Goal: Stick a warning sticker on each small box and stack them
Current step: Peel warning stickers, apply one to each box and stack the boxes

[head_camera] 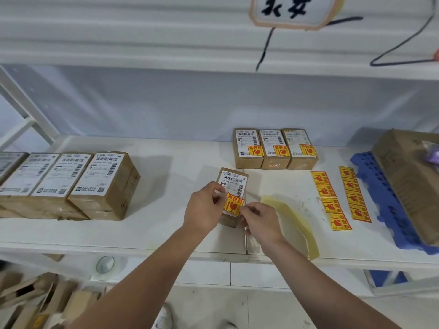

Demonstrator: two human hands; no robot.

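I log: brown small box (232, 184) lying flat at centre, yellow-red warning sticker (234, 204) on its top face. Three stickered boxes (275, 149) abreast behind it; unstickered boxes (71, 184) stacked far left; two sticker strips (330, 200) right.

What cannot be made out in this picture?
Head view only.
- Lower half of the small brown cardboard box: covered by the left hand, the right hand and the yellow and red warning sticker they pinch.
- Print on its white shipping label: too small to read.
- Large brown carton: cut off by the right edge.
- White sign with black characters: cut off by the top edge.
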